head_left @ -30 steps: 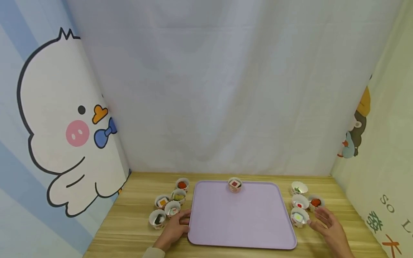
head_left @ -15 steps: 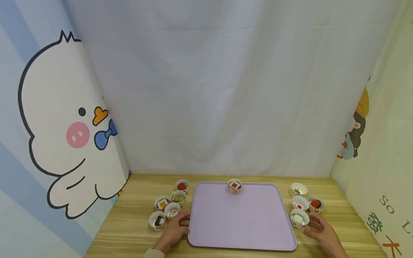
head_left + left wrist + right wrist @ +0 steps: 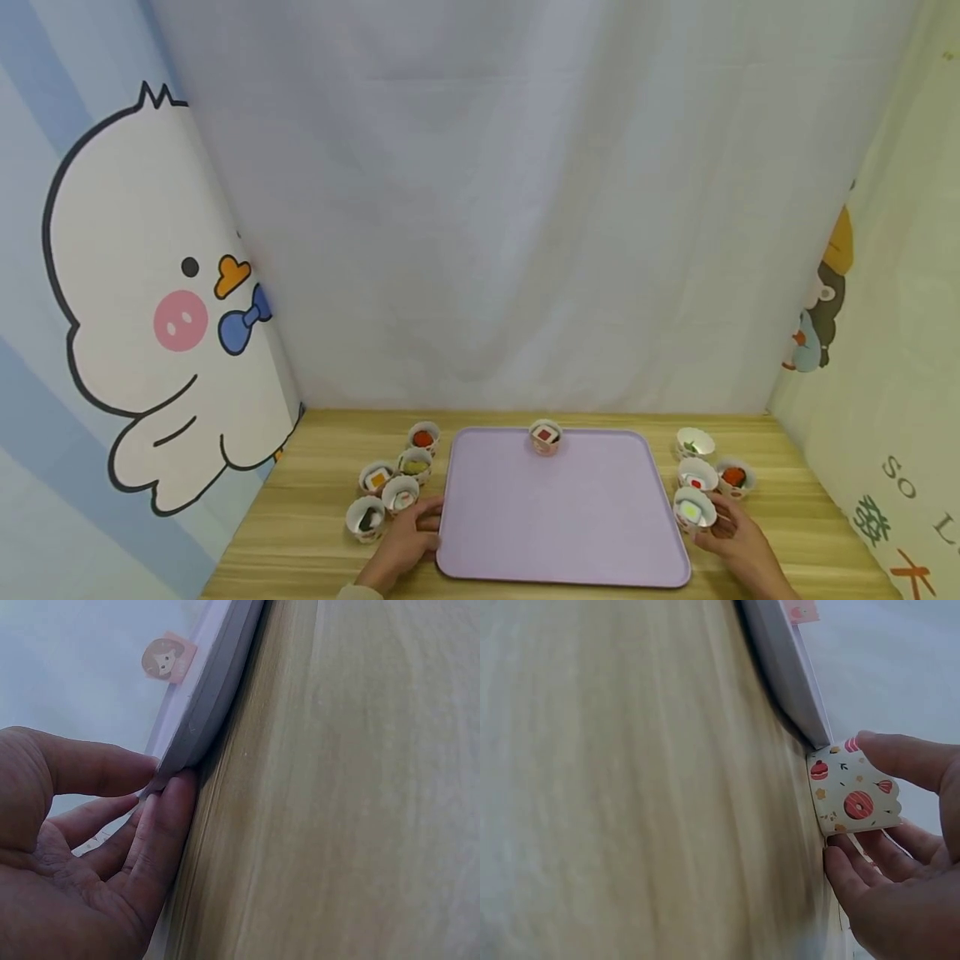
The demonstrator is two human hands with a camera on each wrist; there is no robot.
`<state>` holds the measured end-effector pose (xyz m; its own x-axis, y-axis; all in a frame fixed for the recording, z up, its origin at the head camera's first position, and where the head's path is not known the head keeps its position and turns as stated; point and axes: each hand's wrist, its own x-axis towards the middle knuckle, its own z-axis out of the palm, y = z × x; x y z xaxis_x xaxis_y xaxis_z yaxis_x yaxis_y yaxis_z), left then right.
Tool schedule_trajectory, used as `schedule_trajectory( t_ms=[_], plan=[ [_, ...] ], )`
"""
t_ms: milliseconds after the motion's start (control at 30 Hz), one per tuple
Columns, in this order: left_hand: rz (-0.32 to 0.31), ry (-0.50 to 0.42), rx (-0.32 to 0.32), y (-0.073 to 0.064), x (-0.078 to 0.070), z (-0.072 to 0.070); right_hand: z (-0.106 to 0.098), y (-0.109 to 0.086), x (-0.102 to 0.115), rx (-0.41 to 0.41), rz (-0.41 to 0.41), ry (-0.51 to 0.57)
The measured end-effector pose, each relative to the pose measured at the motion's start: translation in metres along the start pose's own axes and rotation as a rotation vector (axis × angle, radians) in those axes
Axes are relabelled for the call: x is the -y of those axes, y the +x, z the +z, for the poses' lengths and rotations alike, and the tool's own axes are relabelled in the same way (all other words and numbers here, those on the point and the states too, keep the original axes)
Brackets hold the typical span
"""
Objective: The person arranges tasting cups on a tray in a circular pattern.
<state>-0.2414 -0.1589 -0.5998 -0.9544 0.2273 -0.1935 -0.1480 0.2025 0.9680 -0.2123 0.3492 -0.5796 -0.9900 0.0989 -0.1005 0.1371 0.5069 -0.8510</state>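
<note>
Woodgrain tbl [image 3: 300,558], L grip [image 3: 406,535] pinching lilac tray [image 3: 562,517], R grip [image 3: 738,543] round wht donut-print cup [image 3: 847,791]

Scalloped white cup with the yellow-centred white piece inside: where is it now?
In the head view's lower right, the cup is pinched in the person's bare right hand, beside the right edge of the lilac rectangular tray.

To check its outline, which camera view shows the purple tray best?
The head view: it shows almost the whole purple tray from above. The left wrist view shows only a strip of its edge, with the left hand touching it; the right wrist view shows another strip, near the cup in the right hand.
</note>
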Motion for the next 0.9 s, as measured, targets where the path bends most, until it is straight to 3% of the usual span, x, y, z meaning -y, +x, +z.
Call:
schedule_trajectory(
  t_ms=[267, 633, 900],
  plan=[
    [0.015, -0.01, -0.001, -0.0013, 0.0001, 0.0007, 0.0014, 0.0046, 0.004, -0.014, 0.003, -0.019],
    [0.02, -0.016, 0.002, -0.0043, -0.0025, 0.0023, 0.0055, 0.0081, 0.0028, -0.091, -0.054, -0.256],
    [0.003, 0.006, -0.001, -0.0036, -0.0032, 0.0018, 0.0061, 0.0078, -0.0009, -0.113, -0.039, -0.267]
  ],
)
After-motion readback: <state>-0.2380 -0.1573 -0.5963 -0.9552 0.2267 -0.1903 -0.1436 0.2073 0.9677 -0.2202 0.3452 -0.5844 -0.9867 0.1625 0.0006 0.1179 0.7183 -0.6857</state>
